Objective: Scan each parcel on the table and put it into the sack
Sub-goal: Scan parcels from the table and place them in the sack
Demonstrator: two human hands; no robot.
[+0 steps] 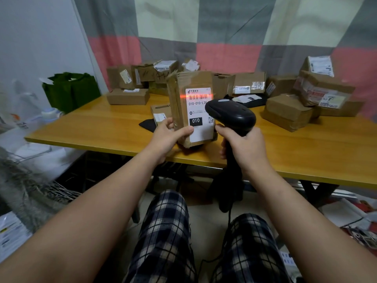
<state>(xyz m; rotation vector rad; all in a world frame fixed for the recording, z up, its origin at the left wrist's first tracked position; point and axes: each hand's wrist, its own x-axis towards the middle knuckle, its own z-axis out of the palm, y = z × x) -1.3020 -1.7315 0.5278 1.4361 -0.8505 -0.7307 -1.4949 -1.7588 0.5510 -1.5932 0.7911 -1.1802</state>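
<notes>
My left hand (169,135) grips the lower left edge of a brown cardboard parcel (188,82) held upright over the near part of the wooden table (91,127). Its white shipping label faces me, and a red scan line lies across the barcode at the label's top. My right hand (244,148) is closed around the handle of a black barcode scanner (230,115), whose head points at the label and hides the label's right edge. At the far left, beside the table, lies a white woven sack (30,127).
Several cardboard parcels are piled along the back of the table (128,97) and at its right (287,111). A small box (161,115) and a black pouch (148,125) lie behind the held parcel. A green bag (71,90) stands off the table's left corner. The scanner cable hangs between my knees.
</notes>
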